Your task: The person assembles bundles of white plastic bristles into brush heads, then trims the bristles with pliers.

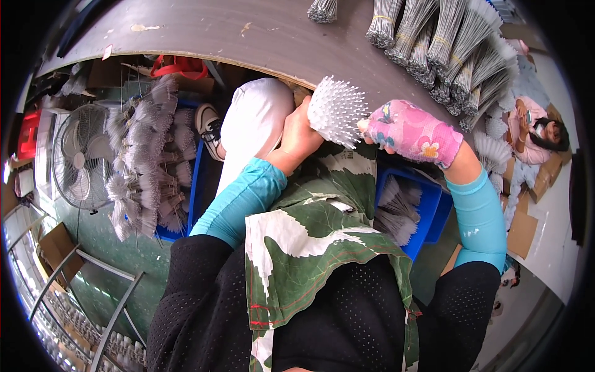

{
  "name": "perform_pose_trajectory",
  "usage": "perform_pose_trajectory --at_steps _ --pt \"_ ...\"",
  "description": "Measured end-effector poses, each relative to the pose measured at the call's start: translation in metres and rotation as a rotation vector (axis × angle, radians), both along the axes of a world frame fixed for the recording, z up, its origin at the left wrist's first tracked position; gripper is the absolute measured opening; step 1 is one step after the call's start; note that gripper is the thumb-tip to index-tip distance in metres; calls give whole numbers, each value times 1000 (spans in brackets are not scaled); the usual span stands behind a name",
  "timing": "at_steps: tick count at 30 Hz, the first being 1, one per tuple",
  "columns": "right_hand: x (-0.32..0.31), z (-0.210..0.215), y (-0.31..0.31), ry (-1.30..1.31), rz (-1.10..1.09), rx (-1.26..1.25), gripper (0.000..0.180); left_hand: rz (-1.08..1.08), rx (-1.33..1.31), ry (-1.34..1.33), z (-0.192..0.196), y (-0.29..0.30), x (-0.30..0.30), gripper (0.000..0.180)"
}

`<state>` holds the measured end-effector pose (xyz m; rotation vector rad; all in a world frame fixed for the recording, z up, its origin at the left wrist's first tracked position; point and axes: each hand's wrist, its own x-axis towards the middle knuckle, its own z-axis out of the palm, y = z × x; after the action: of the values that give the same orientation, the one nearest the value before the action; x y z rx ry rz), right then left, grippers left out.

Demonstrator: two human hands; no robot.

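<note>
my left grip (300, 137) clasps a gathered white bristle dome (338, 110) — pink-gloved right grip (409, 131) unclear — grey-wire bundles (441, 43) remain at bench's (248, 37) right edge.

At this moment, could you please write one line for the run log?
left hand: grips white bristle bundle | right hand: pink-gloved, at same bundle's outer end | table: grey tied bundles | blue bin: more bundles

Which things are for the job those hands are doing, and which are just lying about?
Part of the job:
- white bristly bundle, in the left hand, with the pink-gloved right hand at its edge
- probably the grey bundles on the table

Seemingly just around:
- fan
- brown cardboard
</note>
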<state>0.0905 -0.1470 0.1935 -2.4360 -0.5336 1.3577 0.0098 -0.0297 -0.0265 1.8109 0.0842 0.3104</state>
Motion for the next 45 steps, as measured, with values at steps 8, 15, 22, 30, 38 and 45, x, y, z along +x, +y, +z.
perform_pose_trajectory --at_steps 8,15,22,30,38,45 --pt "-6 3 8 36 -127 -88 40 30 -1 6 2 0 -1 35" --pt "-9 6 6 86 -201 2 35 23 28 3 -2 0 0 35" --pt "-12 6 11 6 -32 85 36 5 11 -3 -4 -1 0 36" --pt "-34 -4 3 191 -337 28 32 106 60 31 10 -4 -3 32" --pt "-45 -11 0 199 -457 192 32 125 129 21 7 -7 -3 31" --pt "-47 -16 2 202 -497 216 32 122 134 60 8 -6 -5 33"
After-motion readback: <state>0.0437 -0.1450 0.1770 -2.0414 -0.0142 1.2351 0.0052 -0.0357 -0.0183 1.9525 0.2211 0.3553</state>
